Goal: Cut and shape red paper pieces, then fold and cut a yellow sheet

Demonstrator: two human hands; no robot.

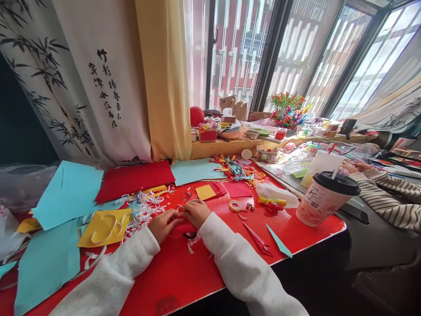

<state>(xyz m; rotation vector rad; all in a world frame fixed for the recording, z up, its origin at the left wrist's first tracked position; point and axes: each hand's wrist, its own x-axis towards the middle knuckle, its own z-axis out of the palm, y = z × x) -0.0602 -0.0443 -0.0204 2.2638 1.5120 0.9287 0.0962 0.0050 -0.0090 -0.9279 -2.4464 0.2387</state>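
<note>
My left hand (162,226) and my right hand (196,213) meet just above the red tabletop, fingers bent and closed together. Between them is a small piece of red paper (181,227), largely covered by my fingers. A dark ring-shaped item (190,235) lies just below my right hand, beside a few white paper scraps (190,248). Left of my left hand is a heap of shredded white and pink paper strips (149,210). Beyond my hands lie yellow square paper (205,192) and red paper sheets (238,190).
Light blue sheets (49,263) and yellow paper with curled strips (104,227) cover the left side. To the right are a glue stick (272,201), a folded pink paper piece (257,239) and a lidded drink cup (324,202). Another person's striped sleeve (384,197) shows at far right.
</note>
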